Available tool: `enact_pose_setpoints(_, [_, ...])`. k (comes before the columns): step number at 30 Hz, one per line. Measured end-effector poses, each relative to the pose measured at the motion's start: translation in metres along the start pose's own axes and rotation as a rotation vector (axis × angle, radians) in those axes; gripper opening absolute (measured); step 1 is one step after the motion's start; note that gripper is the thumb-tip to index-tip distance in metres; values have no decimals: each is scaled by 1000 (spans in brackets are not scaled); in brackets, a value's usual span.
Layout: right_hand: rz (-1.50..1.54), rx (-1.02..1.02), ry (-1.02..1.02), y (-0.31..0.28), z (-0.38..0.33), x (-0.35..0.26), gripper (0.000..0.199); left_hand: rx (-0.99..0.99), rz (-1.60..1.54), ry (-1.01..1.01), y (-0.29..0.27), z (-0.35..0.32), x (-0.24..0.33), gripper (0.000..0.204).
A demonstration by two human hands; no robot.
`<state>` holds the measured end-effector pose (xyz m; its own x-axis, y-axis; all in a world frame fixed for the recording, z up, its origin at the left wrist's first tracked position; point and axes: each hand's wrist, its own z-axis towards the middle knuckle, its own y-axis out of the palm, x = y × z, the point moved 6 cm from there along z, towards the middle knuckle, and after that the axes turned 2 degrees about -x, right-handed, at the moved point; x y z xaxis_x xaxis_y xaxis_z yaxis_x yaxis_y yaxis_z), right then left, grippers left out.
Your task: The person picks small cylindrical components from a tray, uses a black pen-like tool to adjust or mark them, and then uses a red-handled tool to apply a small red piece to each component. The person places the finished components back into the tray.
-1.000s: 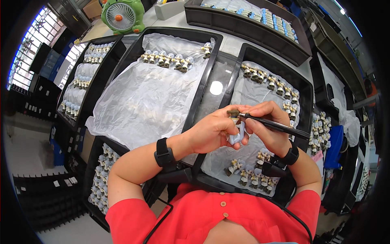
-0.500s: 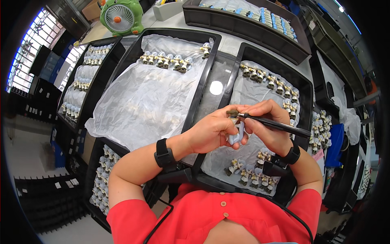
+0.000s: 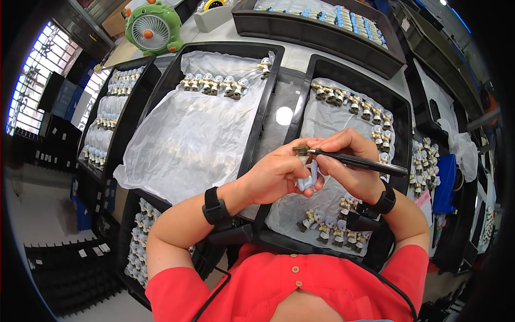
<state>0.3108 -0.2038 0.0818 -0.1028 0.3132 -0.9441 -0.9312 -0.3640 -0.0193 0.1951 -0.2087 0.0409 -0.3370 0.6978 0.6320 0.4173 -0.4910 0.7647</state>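
My left hand [image 3: 281, 170] is closed around a small figurine [image 3: 308, 181] with pale blue hair. It is held upside down, its dark feet at the top and its hair hanging below my fingers. In my right hand [image 3: 351, 161] is a slim black pen-like tool [image 3: 370, 161], pinched between thumb and fingers. The tool's metal tip meets or nearly meets the figurine's feet; whether it touches, I cannot tell. Both hands are close together above the right-hand black tray [image 3: 306, 115], where several similar figurines [image 3: 339, 232] lie in rows on white tissue.
To the left, another black tray [image 3: 275, 80] holds tissue and a row of figurines [image 3: 214, 84]. More filled trays [image 3: 146, 102] stand at the far left and right. A brown bin [image 3: 316, 40] sits at the back, with a green animal-shaped fan [image 3: 154, 28] beside it.
The view has shifted slightly. Both hands keep their grip, and the figurine and pen-like tool have moved only slightly against each other.
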Motion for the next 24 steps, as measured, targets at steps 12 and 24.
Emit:
enact_pose_setpoints(12, [-39, 37, 43, -2, -1, 6, 10, 19, -23, 2, 0, 1, 0, 60])
enact_pose_setpoints(24, [-125, 66, 75, -8, -1, -1, 8, 14, -59, -13, -3, 0, -4, 62])
